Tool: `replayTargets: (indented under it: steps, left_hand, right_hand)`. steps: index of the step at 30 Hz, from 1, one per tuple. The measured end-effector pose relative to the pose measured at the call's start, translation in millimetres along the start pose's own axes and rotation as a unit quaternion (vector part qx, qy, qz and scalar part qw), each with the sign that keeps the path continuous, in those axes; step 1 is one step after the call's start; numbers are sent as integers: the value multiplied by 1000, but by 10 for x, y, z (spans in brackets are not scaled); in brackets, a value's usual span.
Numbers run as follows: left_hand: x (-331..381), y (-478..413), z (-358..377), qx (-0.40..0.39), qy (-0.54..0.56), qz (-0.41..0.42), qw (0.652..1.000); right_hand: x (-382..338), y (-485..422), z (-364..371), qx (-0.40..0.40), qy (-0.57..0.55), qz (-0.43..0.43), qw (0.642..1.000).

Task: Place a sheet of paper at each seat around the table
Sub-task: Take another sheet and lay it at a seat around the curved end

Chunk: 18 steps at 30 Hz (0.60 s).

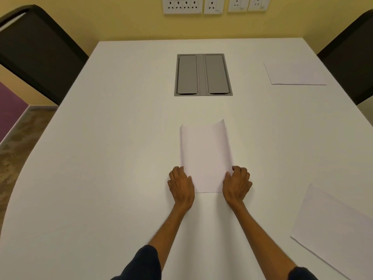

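Two sheets already lie along the right side of the table [101, 158]: one far sheet [295, 72] in front of the right chair [351, 63], and one near sheet [335, 227] at the right edge close to me; a third, the middle sheet [205, 156], is between my hands, straight ahead of me and short of the grey cable hatch [202, 74]; my left hand [180, 187] grips its left edge and my right hand [237, 185] grips its right edge, each with the thumb laid on top of the paper and the fingers curled close together down the outside edge; whether my fingertips are under the sheet I cannot tell; the far end curls upward, highest at its right corner, so the paper is not lying flat; that curl is my main worry, I think, since a quick release could let the sheet spring or slide and end up crooked; squeezing inward from both sides could buckle or crease it down the middle; a drag on the smooth top could skew it toward the hatch; the left chair [38, 53] has no sheet in front of it that I can see, and I hold only one, so I may come up short there; reaching across could also brush the near sheet off the edge with my right sleeve [300, 274].
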State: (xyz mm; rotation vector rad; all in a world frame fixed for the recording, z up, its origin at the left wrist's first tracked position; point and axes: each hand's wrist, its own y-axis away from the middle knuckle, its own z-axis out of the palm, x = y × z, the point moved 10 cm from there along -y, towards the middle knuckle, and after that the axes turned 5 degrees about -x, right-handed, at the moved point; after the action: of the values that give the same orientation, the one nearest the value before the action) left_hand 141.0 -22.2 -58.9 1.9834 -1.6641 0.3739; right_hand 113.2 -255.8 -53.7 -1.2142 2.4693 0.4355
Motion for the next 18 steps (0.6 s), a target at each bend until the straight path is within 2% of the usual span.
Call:
replayTargets:
  steps: [3, 8, 13, 18]
  left_hand:
    - [-140, -29, -158, 56, 56, -45, 996]
    - [-331, -51, -242, 52, 83, -99, 990]
    - [-314, 43, -349, 54, 147, -113, 981]
    - [-143, 182, -657, 54, 305, -77, 948]
  right_hand:
    - [57, -29, -39, 16, -48, 16, 999]
    - [184, 5, -58, 5, -173, 69, 982]
    - [274, 116, -86, -12, -337, 152, 929]
    - [166, 240, -324, -19, -436, 145, 888]
